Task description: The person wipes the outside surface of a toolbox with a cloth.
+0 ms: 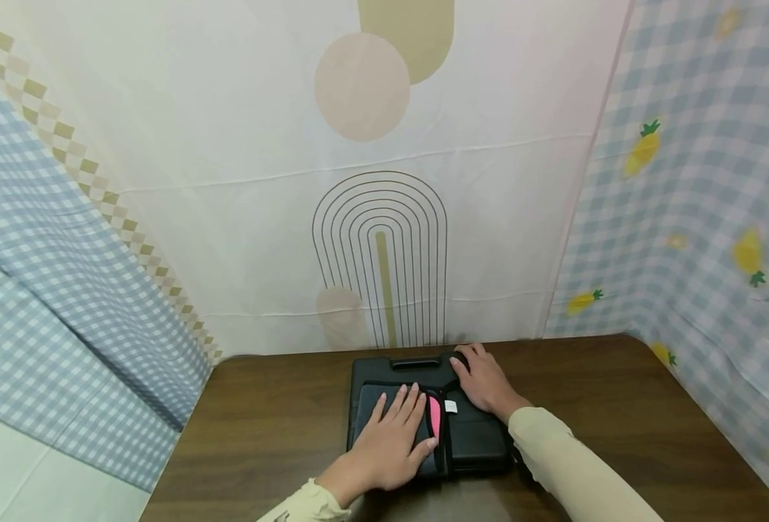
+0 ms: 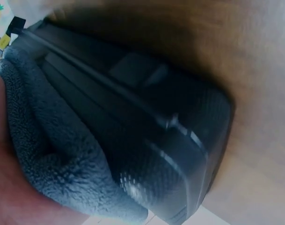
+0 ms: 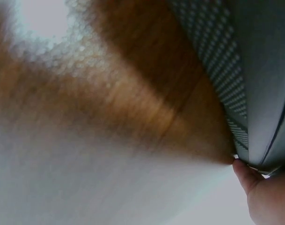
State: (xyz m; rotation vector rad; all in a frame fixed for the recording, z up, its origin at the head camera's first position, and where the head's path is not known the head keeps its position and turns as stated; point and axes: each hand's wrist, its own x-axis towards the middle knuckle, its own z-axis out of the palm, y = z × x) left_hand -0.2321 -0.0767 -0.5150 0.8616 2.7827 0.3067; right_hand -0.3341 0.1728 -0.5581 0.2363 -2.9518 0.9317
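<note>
A black hard case (image 1: 479, 438) with a built-in handle (image 1: 416, 362) lies flat on the wooden table. On its top rests a dark folded fabric piece (image 1: 370, 413) with black edging, a pink strip (image 1: 434, 418) and a white tag (image 1: 450, 406). My left hand (image 1: 387, 442) presses flat on this fabric, fingers spread. In the left wrist view its fuzzy grey-blue side (image 2: 62, 159) hangs against the case's side (image 2: 133, 93). My right hand (image 1: 485, 380) grips the case's far right corner, fingers bent over the edge; the right wrist view shows a fingertip (image 3: 240, 168) at the textured side (image 3: 217, 56).
The brown wooden table (image 1: 260, 428) extends on both sides of the case. Behind it hangs a white patterned cloth (image 1: 247, 239). Blue checked cloths hang at the left (image 1: 84, 312) and right (image 1: 704, 217).
</note>
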